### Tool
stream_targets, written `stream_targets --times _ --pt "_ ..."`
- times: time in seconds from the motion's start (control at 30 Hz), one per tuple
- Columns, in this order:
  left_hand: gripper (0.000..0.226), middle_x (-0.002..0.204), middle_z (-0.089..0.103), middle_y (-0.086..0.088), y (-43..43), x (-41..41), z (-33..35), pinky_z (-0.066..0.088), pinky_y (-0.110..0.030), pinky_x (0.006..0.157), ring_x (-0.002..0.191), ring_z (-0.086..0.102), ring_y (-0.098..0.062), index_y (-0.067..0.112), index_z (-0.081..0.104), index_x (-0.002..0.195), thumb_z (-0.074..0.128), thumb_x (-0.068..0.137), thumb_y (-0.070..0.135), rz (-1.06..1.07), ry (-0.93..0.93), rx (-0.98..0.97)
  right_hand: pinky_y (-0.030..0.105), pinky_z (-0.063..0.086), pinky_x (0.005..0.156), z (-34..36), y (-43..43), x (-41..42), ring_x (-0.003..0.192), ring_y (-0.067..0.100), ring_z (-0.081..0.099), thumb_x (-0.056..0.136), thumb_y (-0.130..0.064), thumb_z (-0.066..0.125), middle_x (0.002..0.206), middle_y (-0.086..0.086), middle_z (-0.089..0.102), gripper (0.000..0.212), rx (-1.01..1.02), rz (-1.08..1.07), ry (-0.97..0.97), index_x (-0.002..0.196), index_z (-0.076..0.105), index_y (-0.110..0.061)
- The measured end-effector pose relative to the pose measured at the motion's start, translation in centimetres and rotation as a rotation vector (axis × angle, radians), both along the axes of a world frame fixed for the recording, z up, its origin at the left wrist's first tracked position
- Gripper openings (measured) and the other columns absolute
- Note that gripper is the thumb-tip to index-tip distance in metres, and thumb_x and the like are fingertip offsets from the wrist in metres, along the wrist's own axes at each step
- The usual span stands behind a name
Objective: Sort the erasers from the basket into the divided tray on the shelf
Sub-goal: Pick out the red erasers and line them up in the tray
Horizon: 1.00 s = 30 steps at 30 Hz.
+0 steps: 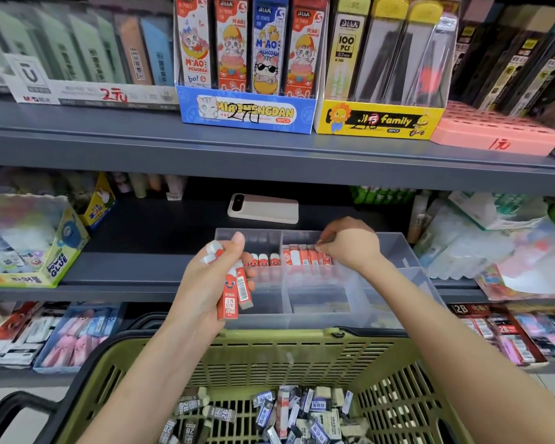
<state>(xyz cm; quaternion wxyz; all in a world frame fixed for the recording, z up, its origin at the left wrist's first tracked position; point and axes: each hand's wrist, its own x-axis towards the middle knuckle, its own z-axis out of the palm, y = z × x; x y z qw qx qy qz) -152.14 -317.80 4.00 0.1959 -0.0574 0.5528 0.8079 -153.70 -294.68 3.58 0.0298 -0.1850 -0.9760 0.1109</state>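
Note:
A clear divided tray (394, 248) sits on the middle shelf. Its back left compartment holds red cartoon erasers (265, 260); the back middle one holds a row of red-sleeved erasers (305, 256). My left hand (205, 283) grips several red erasers (233, 294) in front of the tray's left side. My right hand (350, 246) reaches into the back middle compartment and pinches an eraser at the row's right end. Below, a green basket (302, 350) holds many loose black, blue and red erasers (269, 415).
A phone (263, 208) lies on the shelf behind the tray. A glue box (29, 241) stands at the left, plastic-wrapped packs (494, 238) at the right. Boxes of pencil leads (247, 113) line the upper shelf. More eraser boxes (77, 334) fill the lower shelf.

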Motion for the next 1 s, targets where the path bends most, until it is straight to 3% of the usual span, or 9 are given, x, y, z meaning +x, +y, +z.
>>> stream_targets --times 0.13,0.23,0.3,0.37,0.5,0.6,0.7,0.83,1.0 --pt "0.039 0.069 0.067 -0.003 0.7 0.0 0.1 0.049 -0.026 0.046 0.056 0.063 -0.015 0.015 0.057 0.085 0.075 0.063 0.042 0.006 -0.035 0.077 0.025 0.043 0.064 -1.6 -0.5 0.5 0.085 0.023 0.063 0.083 -0.041 0.063 0.094 0.005 0.067 0.033 0.124 -0.051 0.104 0.1 0.061 -0.013" --pt "0.042 0.066 0.065 -0.004 1.1 0.1 0.5 0.048 -0.025 0.043 0.052 0.061 -0.015 0.014 0.056 0.087 0.075 0.063 0.043 -0.008 -0.071 0.12 0.026 0.039 0.064 -1.1 -0.9 1.0 0.086 0.024 0.062 0.089 -0.047 0.053 0.091 0.006 0.068 0.035 0.22 -0.034 0.089 0.098 0.061 -0.014" --pt "0.043 0.062 0.064 -0.002 1.4 0.0 0.8 0.049 -0.025 0.043 0.051 0.061 -0.014 0.013 0.055 0.087 0.074 0.062 0.042 -0.001 -0.093 0.168 0.03 0.038 0.068 -0.3 -1.9 2.0 0.085 0.027 0.06 0.093 -0.046 0.045 0.084 0.006 0.069 0.036 0.317 0.013 0.213 0.093 0.063 -0.015" --pt "0.041 0.059 0.065 0.0 1.7 -0.1 0.9 0.051 -0.025 0.046 0.053 0.063 -0.015 0.012 0.054 0.085 0.073 0.062 0.04 0.043 -0.123 0.241 0.031 0.035 0.063 0.5 -4.1 3.8 0.073 0.023 0.056 0.092 -0.047 0.047 0.065 0.0 0.064 0.037 0.103 0.096 0.386 0.072 0.062 -0.02" --pt "0.031 0.059 0.066 0.001 2.3 -0.1 0.8 0.054 -0.029 0.049 0.061 0.07 -0.017 0.011 0.051 0.082 0.068 0.075 0.036 0.12 -0.11 0.279 0.021 0.044 0.052 2.6 -9.0 6.8 0.05 0.003 0.054 0.082 -0.053 0.058 0.056 -0.004 0.065 0.04 -0.814 0.244 0.288 0.06 0.064 -0.021" --pt "0.029 0.064 0.072 -0.003 2.7 0.2 0.9 0.056 -0.03 0.052 0.07 0.073 -0.02 0.007 0.052 0.089 0.066 0.079 0.031 0.155 -0.097 0.322 0.016 0.042 0.043 2.7 -10.2 7.4 0.047 0.004 0.055 0.079 -0.032 0.072 0.055 -0.003 0.064 0.022 -1.027 0.175 0.22 0.068 0.064 -0.015" --pt "0.036 0.08 0.075 -0.008 2.6 0.5 0.8 0.059 -0.033 0.058 0.082 0.073 -0.023 0.009 0.055 0.094 0.07 0.071 0.032 0.157 -0.073 0.297 0.017 0.041 0.044 2.5 -9.9 7.5 0.05 0.007 0.052 0.082 -0.015 0.07 0.059 0.0 0.064 0.011 -1.268 0.076 0.108 0.074 0.066 -0.009" --pt "0.03 0.077 0.075 -0.007 0.5 0.1 0.4 0.058 -0.027 0.06 0.08 0.073 -0.023 0.009 0.056 0.093 0.071 0.077 0.029 0.286 -0.048 0.254 0.017 0.039 0.046 3.1 -8.3 6.6 0.052 0.005 0.05 0.081 -0.017 0.069 0.063 0.001 0.062 0.014 -1.264 -0.012 0.128 0.07 0.068 -0.009" --pt "0.026 0.052 0.055 0.005 -3.3 -1.2 0.0 0.048 -0.019 0.046 0.048 0.057 -0.006 0.02 0.05 0.077 0.07 0.082 0.036 0.406 0.019 0.157 0.02 0.032 0.043 3.3 -7.1 3.4 0.051 0.012 0.042 0.077 -0.014 0.072 0.061 0.007 0.055 0.018 -0.994 -0.031 0.121 0.065 0.064 -0.003"
